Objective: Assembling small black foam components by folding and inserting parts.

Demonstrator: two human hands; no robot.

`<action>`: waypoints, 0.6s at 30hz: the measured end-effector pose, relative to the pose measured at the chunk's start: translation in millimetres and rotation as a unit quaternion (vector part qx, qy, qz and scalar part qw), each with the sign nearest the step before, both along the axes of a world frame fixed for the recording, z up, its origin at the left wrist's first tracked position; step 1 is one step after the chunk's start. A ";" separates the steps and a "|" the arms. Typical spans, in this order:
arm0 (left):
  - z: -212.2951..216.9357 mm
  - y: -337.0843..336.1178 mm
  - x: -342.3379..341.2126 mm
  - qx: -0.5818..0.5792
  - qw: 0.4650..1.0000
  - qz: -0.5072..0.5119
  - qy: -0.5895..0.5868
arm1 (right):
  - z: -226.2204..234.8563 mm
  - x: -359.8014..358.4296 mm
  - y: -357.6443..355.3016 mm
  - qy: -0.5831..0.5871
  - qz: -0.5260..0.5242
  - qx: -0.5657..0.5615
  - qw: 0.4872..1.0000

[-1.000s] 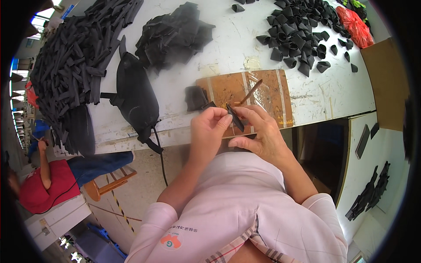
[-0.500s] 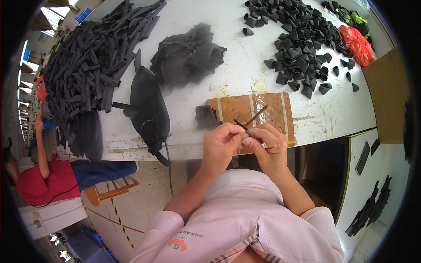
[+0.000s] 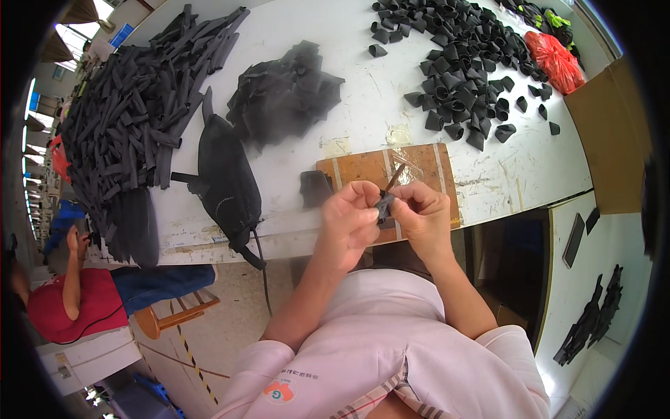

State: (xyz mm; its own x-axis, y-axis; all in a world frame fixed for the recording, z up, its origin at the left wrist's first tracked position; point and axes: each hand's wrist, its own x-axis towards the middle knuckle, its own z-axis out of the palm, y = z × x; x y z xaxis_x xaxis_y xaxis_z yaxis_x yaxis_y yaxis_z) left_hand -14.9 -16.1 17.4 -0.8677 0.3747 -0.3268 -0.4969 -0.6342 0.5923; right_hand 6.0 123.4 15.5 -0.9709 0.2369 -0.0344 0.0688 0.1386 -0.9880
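My left hand [image 3: 347,222] and my right hand [image 3: 423,218] meet over the near edge of a wooden board [image 3: 349,165]. Between their fingertips, both closed, they grip a small black fabric piece [image 3: 384,203]. A thin brown stick [image 3: 396,177] slants up from just behind the fingers; whether a hand holds it or it rests on the board cannot be told. Beside my left hand, a flat dark fabric piece [image 3: 315,188] lies at the board's left edge.
Black strips [image 3: 132,105] are heaped at left, near a black corded object [image 3: 227,171]. Thin black pieces [image 3: 286,94] lie at centre, rolled black pieces [image 3: 464,63] at far right by a red plastic bag [image 3: 555,61]. A person in red [image 3: 77,304] sits left.
The black piece now shows broader between my fingers, which have shifted around it. The view has moved slightly, and the person at left has lowered an arm.
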 end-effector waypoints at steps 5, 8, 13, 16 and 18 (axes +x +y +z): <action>-1.2 12.4 12.8 -0.302 0.925 0.083 0.214 | 2.6 4.7 15.4 -0.200 0.100 -0.485 0.845; 14.4 21.8 14.2 -0.358 0.899 0.112 0.226 | 10.6 2.3 14.3 -0.184 0.136 -0.517 0.825; 29.8 4.3 -16.6 0.331 0.938 -0.095 -0.040 | 56.9 -18.8 21.9 -0.084 0.206 -0.285 0.932; 46.5 8.5 -23.9 0.356 0.928 -0.090 -0.065 | 66.0 -43.0 26.6 -0.073 0.227 -0.276 0.931; 28.9 4.6 -28.9 0.229 0.969 -0.057 -0.072 | 35.4 -51.4 29.2 -0.102 0.248 -0.293 0.918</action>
